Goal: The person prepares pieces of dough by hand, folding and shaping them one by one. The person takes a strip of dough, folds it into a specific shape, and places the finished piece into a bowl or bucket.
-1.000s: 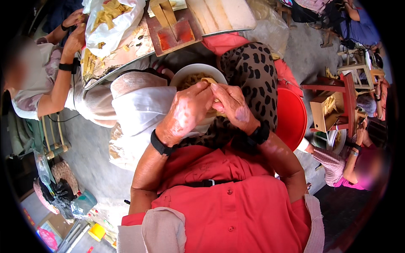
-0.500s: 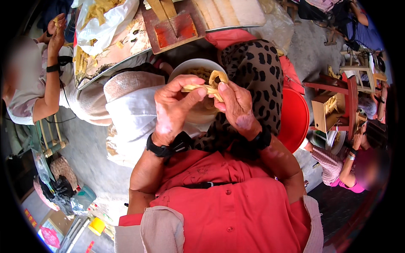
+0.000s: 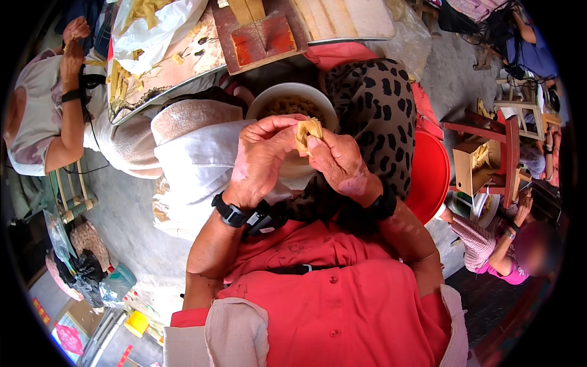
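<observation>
Both hands meet over a white bowl (image 3: 327,101) and work a pale yellow, pliable strip (image 3: 307,131) bent into a small loop. My left hand (image 3: 257,156) pinches the strip from its left side, fingers curled behind it. My right hand (image 3: 343,164) grips the other side, its thumb pressed against the loop. What the strip is made of I cannot make out. Below the hands, the bowl holds many small yellow-brown pieces (image 3: 287,105); its near part is hidden by my hands.
Ahead stands a work surface (image 3: 205,55) with a white plastic bag (image 3: 160,40) of yellow strips and a red-brown wooden block (image 3: 272,46). A red bucket (image 3: 431,174) is at my right. Co-workers sit to the left and right, beside a dark red wooden chair (image 3: 510,153).
The strip's loose end, earlier stretched sideways between my hands, is now gathered into a compact loop. My hands have drawn closer together. The view has shifted slightly.
</observation>
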`<state>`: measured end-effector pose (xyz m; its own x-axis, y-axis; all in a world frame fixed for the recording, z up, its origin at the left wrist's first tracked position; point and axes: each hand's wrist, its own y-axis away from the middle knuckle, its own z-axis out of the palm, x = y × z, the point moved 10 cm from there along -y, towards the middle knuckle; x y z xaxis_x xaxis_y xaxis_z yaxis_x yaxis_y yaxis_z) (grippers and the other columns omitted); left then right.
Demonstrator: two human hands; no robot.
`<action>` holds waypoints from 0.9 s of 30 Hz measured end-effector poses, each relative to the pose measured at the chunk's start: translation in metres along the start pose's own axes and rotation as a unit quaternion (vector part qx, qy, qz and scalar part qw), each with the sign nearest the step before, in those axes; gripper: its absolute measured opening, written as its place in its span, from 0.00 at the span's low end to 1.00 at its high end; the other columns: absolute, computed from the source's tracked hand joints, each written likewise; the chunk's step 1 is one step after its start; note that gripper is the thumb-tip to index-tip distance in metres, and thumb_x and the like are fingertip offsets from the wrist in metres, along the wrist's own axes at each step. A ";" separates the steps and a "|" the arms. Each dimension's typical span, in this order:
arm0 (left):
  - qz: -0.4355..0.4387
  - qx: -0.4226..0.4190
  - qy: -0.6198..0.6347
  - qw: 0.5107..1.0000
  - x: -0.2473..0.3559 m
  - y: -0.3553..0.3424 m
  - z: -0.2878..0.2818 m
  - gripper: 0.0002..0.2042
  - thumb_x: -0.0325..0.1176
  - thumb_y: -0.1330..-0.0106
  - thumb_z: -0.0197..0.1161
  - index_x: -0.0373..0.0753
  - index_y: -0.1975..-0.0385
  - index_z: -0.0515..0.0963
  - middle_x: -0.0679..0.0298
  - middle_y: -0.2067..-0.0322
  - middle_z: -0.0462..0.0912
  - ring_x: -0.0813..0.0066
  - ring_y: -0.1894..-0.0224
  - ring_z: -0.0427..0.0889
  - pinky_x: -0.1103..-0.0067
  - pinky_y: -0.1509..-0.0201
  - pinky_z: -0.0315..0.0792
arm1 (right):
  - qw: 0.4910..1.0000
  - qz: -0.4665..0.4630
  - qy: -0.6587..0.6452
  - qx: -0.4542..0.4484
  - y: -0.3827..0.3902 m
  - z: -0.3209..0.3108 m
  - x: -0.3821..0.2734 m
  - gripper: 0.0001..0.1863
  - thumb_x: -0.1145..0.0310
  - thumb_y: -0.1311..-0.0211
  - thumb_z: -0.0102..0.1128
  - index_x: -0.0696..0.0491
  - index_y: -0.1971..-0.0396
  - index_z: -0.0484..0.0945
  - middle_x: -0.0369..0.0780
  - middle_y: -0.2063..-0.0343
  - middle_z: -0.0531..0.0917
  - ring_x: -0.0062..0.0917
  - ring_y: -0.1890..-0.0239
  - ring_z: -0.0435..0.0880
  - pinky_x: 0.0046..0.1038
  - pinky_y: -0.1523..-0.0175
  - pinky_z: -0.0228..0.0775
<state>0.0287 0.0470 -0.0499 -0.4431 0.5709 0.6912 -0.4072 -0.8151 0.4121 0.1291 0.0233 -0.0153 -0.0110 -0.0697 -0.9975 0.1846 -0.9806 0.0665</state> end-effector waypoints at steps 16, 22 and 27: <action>0.073 -0.043 -0.027 0.996 0.017 0.010 0.023 0.07 0.23 0.39 0.58 0.30 0.64 0.80 0.58 0.51 0.75 0.73 0.51 0.74 0.76 0.45 0.66 | 0.999 0.019 0.021 0.035 0.006 -0.002 0.001 0.14 0.65 0.31 0.42 0.61 0.66 0.72 0.40 0.84 0.73 0.25 0.84 0.72 0.27 0.75 0.64; -0.034 -0.047 0.135 0.989 0.007 0.020 0.036 0.07 0.26 0.38 0.56 0.32 0.64 0.78 0.57 0.48 0.72 0.71 0.50 0.73 0.73 0.42 0.64 | 0.986 -0.116 0.095 0.068 0.008 -0.010 -0.027 0.09 0.70 0.33 0.46 0.61 0.69 0.71 0.44 0.82 0.73 0.31 0.83 0.74 0.26 0.77 0.63; 0.006 -0.090 0.113 0.989 0.006 0.019 0.033 0.15 0.33 0.37 0.57 0.28 0.55 0.74 0.55 0.44 0.69 0.67 0.44 0.70 0.72 0.38 0.61 | 0.998 -0.048 0.034 0.026 0.009 -0.008 -0.023 0.04 0.76 0.36 0.49 0.61 0.67 0.72 0.44 0.81 0.73 0.31 0.82 0.74 0.25 0.76 0.64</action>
<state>0.0451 0.0310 -0.0182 -0.6073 0.5860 0.5364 -0.5279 -0.8022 0.2788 0.1393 0.0175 0.0083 0.0409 0.0354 -0.9985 0.1346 -0.9905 -0.0296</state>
